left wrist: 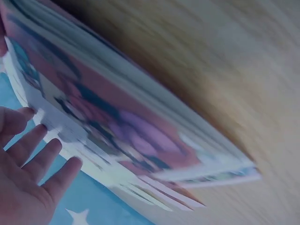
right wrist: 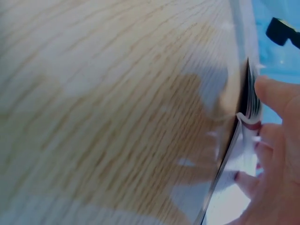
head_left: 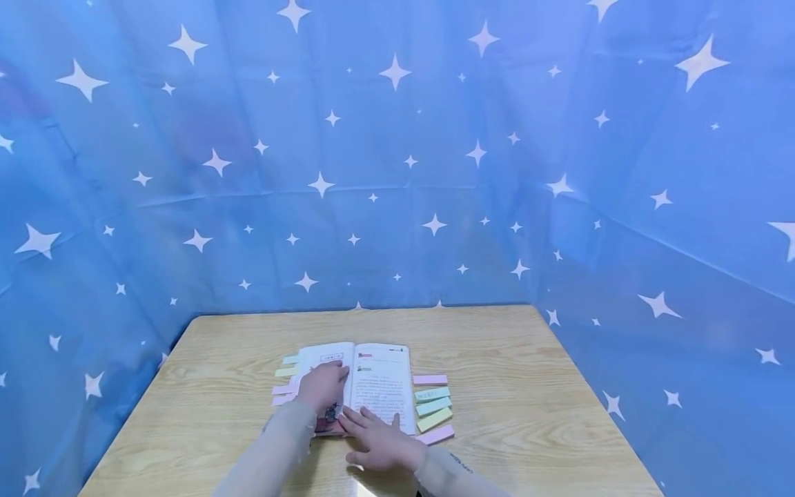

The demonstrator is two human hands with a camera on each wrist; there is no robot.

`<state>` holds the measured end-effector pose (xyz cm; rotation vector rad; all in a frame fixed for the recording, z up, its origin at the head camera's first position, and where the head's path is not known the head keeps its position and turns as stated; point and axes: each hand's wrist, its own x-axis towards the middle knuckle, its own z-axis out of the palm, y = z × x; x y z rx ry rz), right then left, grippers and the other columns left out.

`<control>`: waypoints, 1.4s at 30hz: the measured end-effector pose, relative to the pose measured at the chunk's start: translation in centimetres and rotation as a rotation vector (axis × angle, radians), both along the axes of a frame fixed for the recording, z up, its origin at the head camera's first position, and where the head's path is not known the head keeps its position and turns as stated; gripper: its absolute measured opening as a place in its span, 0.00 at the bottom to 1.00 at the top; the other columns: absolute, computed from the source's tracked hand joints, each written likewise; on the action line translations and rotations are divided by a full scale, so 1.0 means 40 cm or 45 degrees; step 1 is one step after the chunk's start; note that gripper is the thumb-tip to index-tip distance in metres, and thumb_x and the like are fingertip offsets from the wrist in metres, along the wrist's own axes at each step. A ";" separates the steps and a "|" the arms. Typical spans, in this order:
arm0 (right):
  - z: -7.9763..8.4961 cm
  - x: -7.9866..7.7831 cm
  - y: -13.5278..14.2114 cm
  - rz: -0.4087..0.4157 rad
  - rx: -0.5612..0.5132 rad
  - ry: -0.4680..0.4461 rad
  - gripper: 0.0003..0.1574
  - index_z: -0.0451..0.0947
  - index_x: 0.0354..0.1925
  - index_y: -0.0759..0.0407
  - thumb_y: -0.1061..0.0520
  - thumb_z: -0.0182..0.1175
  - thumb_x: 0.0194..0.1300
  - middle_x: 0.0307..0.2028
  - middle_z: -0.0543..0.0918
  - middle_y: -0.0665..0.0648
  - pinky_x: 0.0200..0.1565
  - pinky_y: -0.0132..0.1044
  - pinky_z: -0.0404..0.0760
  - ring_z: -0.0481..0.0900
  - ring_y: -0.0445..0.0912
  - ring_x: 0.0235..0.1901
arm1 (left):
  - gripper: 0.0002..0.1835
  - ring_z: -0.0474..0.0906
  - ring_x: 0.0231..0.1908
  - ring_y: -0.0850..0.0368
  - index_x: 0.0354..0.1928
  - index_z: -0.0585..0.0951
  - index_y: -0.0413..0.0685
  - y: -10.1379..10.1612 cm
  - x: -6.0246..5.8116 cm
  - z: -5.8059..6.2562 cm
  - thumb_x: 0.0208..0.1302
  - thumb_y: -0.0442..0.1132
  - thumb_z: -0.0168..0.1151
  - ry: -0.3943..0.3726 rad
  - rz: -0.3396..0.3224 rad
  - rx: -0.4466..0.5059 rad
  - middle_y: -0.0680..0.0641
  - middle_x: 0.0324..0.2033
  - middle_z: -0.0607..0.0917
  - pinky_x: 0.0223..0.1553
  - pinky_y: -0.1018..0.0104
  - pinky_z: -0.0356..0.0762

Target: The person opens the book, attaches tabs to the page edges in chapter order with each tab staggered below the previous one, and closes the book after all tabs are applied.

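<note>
An open book (head_left: 380, 386) lies on the table, with a coloured illustration low on its left page and printed text on its right page. My left hand (head_left: 323, 385) rests on the left page, fingers pointing toward the centre fold. Close up in the left wrist view, the fingers of this left hand (left wrist: 35, 168) are extended over the page. Spread fingers of my right hand (head_left: 388, 442) lie across the lower part of the book near the fold. The right wrist view has the right hand (right wrist: 276, 140) at the book's bottom edge (right wrist: 253, 105).
Pink, green and yellow sticky tabs (head_left: 433, 394) stick out past the book's right edge, and more tabs (head_left: 286, 372) past its left. The wooden table (head_left: 509, 386) stands against a blue star-patterned curtain (head_left: 373, 152). A small black object (right wrist: 279, 32) appears in the right wrist view.
</note>
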<state>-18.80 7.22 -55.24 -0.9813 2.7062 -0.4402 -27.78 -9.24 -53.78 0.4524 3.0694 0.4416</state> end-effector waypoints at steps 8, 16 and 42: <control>0.007 0.007 0.017 -0.001 0.023 0.058 0.39 0.51 0.66 0.42 0.33 0.42 0.60 0.66 0.52 0.49 0.47 0.71 0.55 0.50 0.52 0.64 | 0.13 0.73 0.48 0.48 0.44 0.81 0.54 0.065 -0.013 0.009 0.60 0.46 0.52 0.172 -0.119 -0.042 0.49 0.48 0.78 0.44 0.46 0.70; 0.022 0.043 0.079 0.024 0.202 0.245 0.37 0.65 0.59 0.50 0.33 0.46 0.57 0.61 0.62 0.53 0.49 0.53 0.68 0.60 0.48 0.60 | 0.13 0.74 0.46 0.51 0.42 0.81 0.54 0.141 -0.024 0.008 0.57 0.47 0.55 0.199 -0.259 0.018 0.50 0.45 0.80 0.44 0.52 0.71; 0.029 0.069 0.172 0.008 0.233 0.386 0.28 0.74 0.47 0.48 0.35 0.51 0.54 0.53 0.72 0.49 0.45 0.58 0.69 0.69 0.43 0.52 | 0.10 0.73 0.34 0.60 0.31 0.83 0.64 0.283 -0.011 -0.047 0.46 0.54 0.63 0.154 -0.463 0.035 0.62 0.30 0.79 0.36 0.58 0.71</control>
